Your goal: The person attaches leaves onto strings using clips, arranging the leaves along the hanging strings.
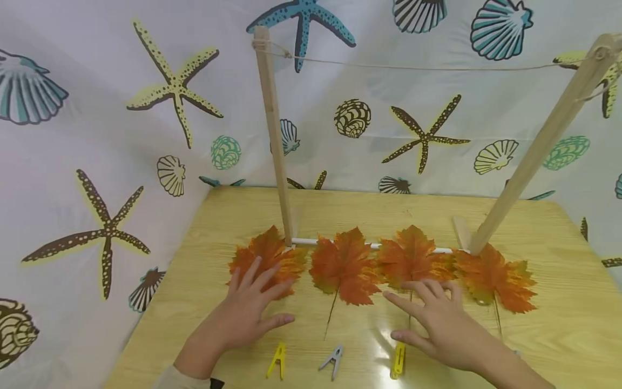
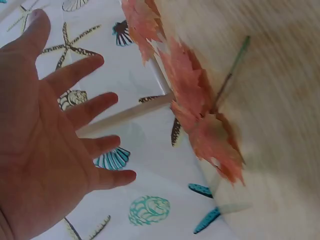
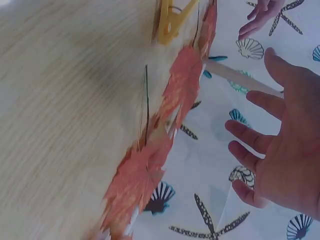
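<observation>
My left hand (image 1: 241,315) is spread above the table, over the lower part of the leftmost orange maple leaf (image 1: 264,248). The left wrist view shows its bare palm (image 2: 47,145) with straight fingers. My right hand (image 1: 442,327) hovers between the third leaf (image 1: 413,251) and the rightmost leaf (image 1: 495,281), fingers apart and slightly bent, holding nothing. A second leaf (image 1: 345,267), with a thin dark stem, lies between the hands. In front are a yellow clothespin (image 1: 277,360), a grey clothespin (image 1: 333,361) and another yellow clothespin (image 1: 398,360) beside my right thumb.
Behind the leaves stands a wooden frame with a left post (image 1: 273,119) and a leaning right post (image 1: 544,143). A thin string (image 1: 413,67) joins their tops, and a white rod (image 1: 303,241) runs along the base. Shell-patterned cloth (image 1: 311,156) surrounds the wooden table (image 1: 194,270).
</observation>
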Demonstrator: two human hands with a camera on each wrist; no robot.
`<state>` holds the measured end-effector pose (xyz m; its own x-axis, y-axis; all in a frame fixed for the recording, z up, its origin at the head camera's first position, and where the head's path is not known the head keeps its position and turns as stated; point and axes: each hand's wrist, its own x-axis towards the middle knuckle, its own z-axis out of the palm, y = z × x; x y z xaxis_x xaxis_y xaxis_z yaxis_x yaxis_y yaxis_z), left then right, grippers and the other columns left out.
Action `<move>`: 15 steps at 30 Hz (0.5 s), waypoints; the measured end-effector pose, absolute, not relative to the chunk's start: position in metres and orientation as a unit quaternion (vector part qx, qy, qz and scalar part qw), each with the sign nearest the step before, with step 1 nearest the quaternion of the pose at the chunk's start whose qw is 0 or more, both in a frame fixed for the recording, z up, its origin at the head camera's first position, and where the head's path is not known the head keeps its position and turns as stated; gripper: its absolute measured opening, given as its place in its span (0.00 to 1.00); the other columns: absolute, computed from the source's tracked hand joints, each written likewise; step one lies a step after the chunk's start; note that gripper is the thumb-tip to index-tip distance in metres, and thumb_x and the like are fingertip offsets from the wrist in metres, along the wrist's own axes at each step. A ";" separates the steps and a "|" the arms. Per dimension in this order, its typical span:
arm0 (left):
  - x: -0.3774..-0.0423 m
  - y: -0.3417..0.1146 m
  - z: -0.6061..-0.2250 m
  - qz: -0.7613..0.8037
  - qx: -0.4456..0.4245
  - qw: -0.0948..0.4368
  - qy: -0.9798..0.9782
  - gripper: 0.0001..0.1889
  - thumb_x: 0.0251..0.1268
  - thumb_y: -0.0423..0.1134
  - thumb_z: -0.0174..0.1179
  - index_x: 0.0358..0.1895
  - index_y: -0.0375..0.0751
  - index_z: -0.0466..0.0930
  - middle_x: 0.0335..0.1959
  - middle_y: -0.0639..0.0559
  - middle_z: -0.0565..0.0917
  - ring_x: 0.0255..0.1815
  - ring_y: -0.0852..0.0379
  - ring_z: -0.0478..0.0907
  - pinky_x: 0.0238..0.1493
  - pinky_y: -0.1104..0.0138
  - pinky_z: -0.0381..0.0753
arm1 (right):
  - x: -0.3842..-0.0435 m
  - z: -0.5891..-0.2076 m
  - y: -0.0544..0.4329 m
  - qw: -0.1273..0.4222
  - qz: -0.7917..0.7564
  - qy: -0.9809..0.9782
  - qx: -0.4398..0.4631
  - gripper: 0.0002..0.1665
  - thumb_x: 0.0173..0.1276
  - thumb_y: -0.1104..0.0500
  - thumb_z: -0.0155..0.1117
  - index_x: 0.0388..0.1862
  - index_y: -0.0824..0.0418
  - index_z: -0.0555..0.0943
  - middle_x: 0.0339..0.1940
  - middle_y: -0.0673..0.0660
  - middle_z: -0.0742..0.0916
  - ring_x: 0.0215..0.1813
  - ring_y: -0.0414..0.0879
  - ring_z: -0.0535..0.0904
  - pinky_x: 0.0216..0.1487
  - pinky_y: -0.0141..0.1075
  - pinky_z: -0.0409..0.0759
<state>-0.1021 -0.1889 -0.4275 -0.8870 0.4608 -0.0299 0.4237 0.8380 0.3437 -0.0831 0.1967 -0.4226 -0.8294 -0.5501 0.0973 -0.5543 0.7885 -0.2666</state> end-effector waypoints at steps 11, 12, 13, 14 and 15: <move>-0.109 -0.215 -0.443 0.175 0.271 0.029 0.946 0.34 0.57 0.44 0.71 0.70 0.58 0.73 0.63 0.47 0.76 0.70 0.35 0.65 0.60 0.33 0.67 | -0.087 -0.430 0.171 -0.011 0.140 -0.906 0.399 0.33 0.66 0.41 0.67 0.70 0.36 0.73 0.42 0.38 0.72 0.44 0.35 0.62 0.50 0.48 0.57; -0.108 -0.218 -0.445 0.177 0.270 0.033 0.946 0.34 0.57 0.42 0.71 0.69 0.58 0.74 0.61 0.48 0.77 0.67 0.38 0.67 0.59 0.36 0.70 | -0.086 -0.430 0.169 -0.012 0.141 -0.901 0.411 0.33 0.66 0.41 0.67 0.70 0.37 0.74 0.41 0.38 0.71 0.43 0.34 0.61 0.50 0.47 0.57; -0.107 -0.221 -0.446 0.181 0.272 0.037 0.944 0.33 0.58 0.39 0.71 0.69 0.57 0.74 0.59 0.50 0.78 0.65 0.40 0.69 0.57 0.39 0.72 | -0.085 -0.431 0.167 -0.011 0.141 -0.896 0.421 0.33 0.66 0.42 0.68 0.70 0.38 0.74 0.40 0.38 0.71 0.42 0.34 0.60 0.48 0.46 0.56; -0.105 -0.224 -0.447 0.184 0.275 0.038 0.943 0.31 0.59 0.37 0.70 0.68 0.56 0.76 0.57 0.51 0.78 0.62 0.43 0.71 0.55 0.42 0.74 | -0.084 -0.431 0.164 -0.010 0.140 -0.892 0.429 0.32 0.66 0.42 0.68 0.70 0.38 0.74 0.39 0.38 0.70 0.41 0.34 0.59 0.47 0.45 0.56; -0.104 -0.227 -0.448 0.187 0.279 0.041 0.941 0.30 0.60 0.34 0.69 0.67 0.55 0.77 0.55 0.52 0.78 0.59 0.46 0.73 0.54 0.46 0.76 | -0.084 -0.430 0.162 -0.008 0.140 -0.889 0.436 0.32 0.66 0.42 0.68 0.70 0.38 0.74 0.38 0.38 0.70 0.41 0.34 0.59 0.47 0.45 0.55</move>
